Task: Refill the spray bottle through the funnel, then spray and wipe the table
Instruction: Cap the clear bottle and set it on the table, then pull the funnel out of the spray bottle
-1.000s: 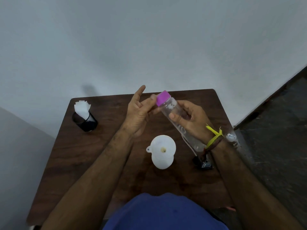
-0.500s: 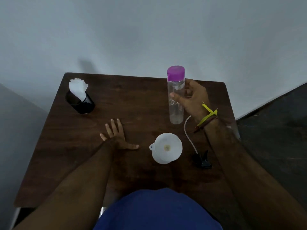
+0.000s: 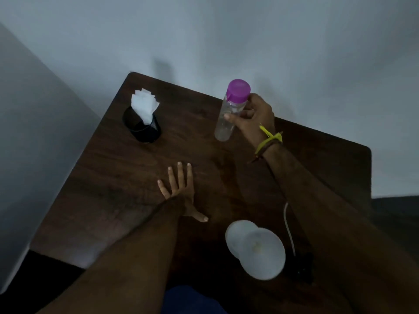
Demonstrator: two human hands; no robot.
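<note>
A clear plastic bottle (image 3: pixel 227 118) with a purple cap (image 3: pixel 239 89) stands upright at the far side of the dark wooden table (image 3: pixel 108 173). My right hand (image 3: pixel 255 117) grips its upper half, thumb in front. Flat on the table, fingers spread, lies my left hand (image 3: pixel 181 191), holding nothing. A white funnel (image 3: pixel 256 248) sits wide end up near the table's front. To its right, a thin white tube (image 3: pixel 289 227) runs to a black spray head (image 3: pixel 302 266), mostly hidden under my right forearm.
A black mesh cup (image 3: pixel 142 128) with white paper napkins (image 3: pixel 144 106) stands at the far left of the table. A pale wall rises behind the table, and dark floor shows to the right.
The bottle went from tilted in both hands to standing upright on the table. My left hand let go of the cap and came down flat on the table. The camera view has swung left.
</note>
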